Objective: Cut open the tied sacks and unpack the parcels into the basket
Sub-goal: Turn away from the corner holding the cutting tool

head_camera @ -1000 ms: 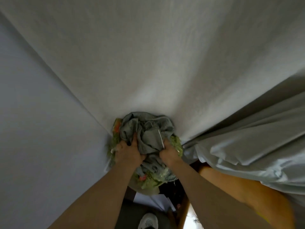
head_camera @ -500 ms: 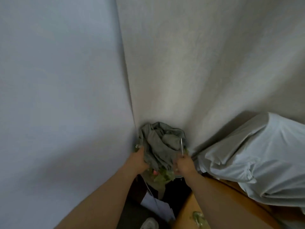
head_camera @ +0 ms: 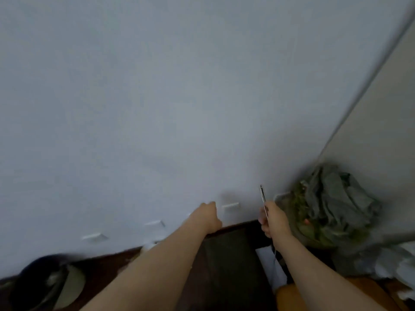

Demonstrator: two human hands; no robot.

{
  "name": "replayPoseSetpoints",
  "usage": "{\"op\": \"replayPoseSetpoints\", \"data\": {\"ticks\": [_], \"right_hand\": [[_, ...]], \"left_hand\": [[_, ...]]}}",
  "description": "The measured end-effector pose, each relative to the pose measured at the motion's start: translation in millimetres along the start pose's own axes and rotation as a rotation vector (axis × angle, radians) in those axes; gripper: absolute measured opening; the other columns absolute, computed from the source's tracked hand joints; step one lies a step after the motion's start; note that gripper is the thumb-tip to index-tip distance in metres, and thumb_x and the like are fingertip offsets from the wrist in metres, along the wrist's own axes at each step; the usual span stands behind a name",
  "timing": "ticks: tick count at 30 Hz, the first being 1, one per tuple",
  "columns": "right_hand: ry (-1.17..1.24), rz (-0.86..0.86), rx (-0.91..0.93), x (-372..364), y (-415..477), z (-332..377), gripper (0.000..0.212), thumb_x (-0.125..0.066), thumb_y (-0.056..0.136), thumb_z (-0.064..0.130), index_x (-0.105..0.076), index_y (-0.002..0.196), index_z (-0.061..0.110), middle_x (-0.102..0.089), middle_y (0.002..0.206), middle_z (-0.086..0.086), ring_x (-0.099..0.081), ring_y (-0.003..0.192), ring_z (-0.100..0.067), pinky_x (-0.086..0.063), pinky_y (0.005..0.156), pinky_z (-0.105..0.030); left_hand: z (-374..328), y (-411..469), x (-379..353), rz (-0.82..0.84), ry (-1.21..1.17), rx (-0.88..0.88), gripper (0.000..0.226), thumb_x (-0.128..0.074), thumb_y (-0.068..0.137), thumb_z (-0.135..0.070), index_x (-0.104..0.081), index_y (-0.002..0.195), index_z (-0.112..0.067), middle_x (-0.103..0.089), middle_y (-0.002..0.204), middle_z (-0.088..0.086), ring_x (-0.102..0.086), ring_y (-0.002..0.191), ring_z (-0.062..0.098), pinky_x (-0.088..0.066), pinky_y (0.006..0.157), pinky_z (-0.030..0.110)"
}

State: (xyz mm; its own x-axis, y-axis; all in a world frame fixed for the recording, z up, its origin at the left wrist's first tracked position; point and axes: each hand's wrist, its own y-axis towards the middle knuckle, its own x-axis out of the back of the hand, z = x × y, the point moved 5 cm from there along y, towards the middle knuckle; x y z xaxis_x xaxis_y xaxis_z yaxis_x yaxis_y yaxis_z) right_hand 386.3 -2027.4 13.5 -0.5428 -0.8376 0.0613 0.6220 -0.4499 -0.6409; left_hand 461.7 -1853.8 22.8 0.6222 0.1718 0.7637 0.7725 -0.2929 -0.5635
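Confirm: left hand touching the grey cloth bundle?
Apart. Head view: the left hand is well left of the grey cloth bundle, with the right hand, holding a blade, between.

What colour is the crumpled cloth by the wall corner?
The crumpled cloth is grey, seen in the head view.

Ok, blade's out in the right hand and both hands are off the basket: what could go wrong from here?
1. The right hand grips a thin blade pointing up, uncovered. The left hand is beside it, so a crossing reach could get nicked.
2. The grey cloth is heaped above the basket and might slide out if bumped.
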Motion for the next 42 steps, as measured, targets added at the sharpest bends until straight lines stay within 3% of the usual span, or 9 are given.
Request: {"op": "replayPoseSetpoints", "data": {"ticks": [4,9,13,18,24,30,33,36,42], "right_hand": [[-0.115,0.182,0.062,-103,-52,-19,0.018,-0.039,0.092,0.007,-0.052,0.079,0.008,-0.041,0.061,-0.006,-0.034,0.036,-0.008,-0.023,0.031,-0.015],[-0.331,0.47,0.174,-271,-160,-67,0.016,-0.044,0.086,0.001,-0.059,0.079,0.003,-0.046,0.057,-0.007,-0.035,0.028,-0.007,-0.022,0.031,-0.015],[-0.477,0.697,0.245,-414,-272,-140,0.02,-0.042,0.081,-0.003,-0.061,0.082,0.0,-0.045,0.055,-0.008,-0.032,0.034,-0.016,-0.021,0.039,-0.02],[-0.63,1.049,0.219,-578,-461,-263,0.024,-0.04,0.082,-0.008,-0.061,0.087,0.001,-0.043,0.055,-0.01,-0.036,0.036,-0.016,-0.027,0.034,-0.02],[-0.754,1.356,0.316,-695,-631,-364,0.023,-0.053,0.09,-0.004,-0.066,0.101,0.01,-0.063,0.077,-0.011,-0.059,0.064,-0.017,-0.052,0.057,-0.025],[-0.804,1.575,0.327,-799,-738,-444,0.016,-0.065,0.088,0.008,-0.069,0.104,0.007,-0.062,0.079,-0.003,-0.058,0.071,-0.013,-0.05,0.067,-0.028],[-0.852,1.634,0.349,-864,-780,-478,0.021,-0.07,0.085,0.016,-0.07,0.105,0.007,-0.068,0.079,-0.001,-0.06,0.066,-0.009,-0.046,0.054,-0.018],[-0.882,1.679,0.358,-936,-824,-502,0.019,-0.069,0.086,0.019,-0.07,0.101,0.008,-0.069,0.078,-0.003,-0.053,0.057,-0.005,-0.035,0.04,-0.01],[-0.991,1.764,0.331,-1053,-916,-545,0.013,-0.064,0.09,0.022,-0.065,0.093,0.009,-0.068,0.074,-0.009,-0.032,0.033,-0.004,-0.024,0.032,-0.017]], "left_hand": [[125,-64,19,-0.125,-0.125,0.209,0.053,-0.052,0.092,-0.027,-0.034,0.137,-0.005,-0.047,0.134,0.016,-0.05,0.119,0.031,-0.043,0.094,0.034],[307,-193,31,-0.3,-0.26,0.428,0.049,-0.051,0.091,-0.029,-0.037,0.132,-0.006,-0.05,0.131,0.015,-0.052,0.118,0.031,-0.045,0.095,0.036],[457,-323,24,-0.422,-0.397,0.642,0.056,-0.051,0.091,-0.035,-0.035,0.137,-0.007,-0.049,0.134,0.014,-0.052,0.119,0.033,-0.045,0.098,0.04],[627,-509,-11,-0.612,-0.542,0.98,0.044,-0.046,0.094,-0.032,-0.041,0.131,-0.009,-0.051,0.131,0.01,-0.051,0.12,0.031,-0.039,0.1,0.043],[764,-666,-50,-0.739,-0.665,1.211,0.049,-0.047,0.094,-0.034,-0.039,0.135,-0.008,-0.052,0.133,0.011,-0.051,0.12,0.03,-0.04,0.103,0.044],[878,-767,-69,-0.805,-0.729,1.4,0.041,-0.047,0.095,-0.032,-0.044,0.128,-0.008,-0.057,0.122,0.013,-0.057,0.11,0.031,-0.049,0.09,0.038],[944,-805,-61,-0.839,-0.74,1.457,0.042,-0.046,0.096,-0.03,-0.041,0.131,-0.007,-0.055,0.128,0.012,-0.055,0.114,0.03,-0.044,0.086,0.035],[1012,-841,-49,-0.867,-0.724,1.541,0.048,-0.047,0.095,-0.032,-0.038,0.137,-0.009,-0.049,0.137,0.011,-0.05,0.122,0.028,-0.042,0.095,0.037],[1120,-919,-38,-0.855,-0.737,1.714,0.05,-0.05,0.094,-0.033,-0.039,0.137,-0.011,-0.053,0.132,0.009,-0.053,0.119,0.028,-0.044,0.098,0.041]]}}
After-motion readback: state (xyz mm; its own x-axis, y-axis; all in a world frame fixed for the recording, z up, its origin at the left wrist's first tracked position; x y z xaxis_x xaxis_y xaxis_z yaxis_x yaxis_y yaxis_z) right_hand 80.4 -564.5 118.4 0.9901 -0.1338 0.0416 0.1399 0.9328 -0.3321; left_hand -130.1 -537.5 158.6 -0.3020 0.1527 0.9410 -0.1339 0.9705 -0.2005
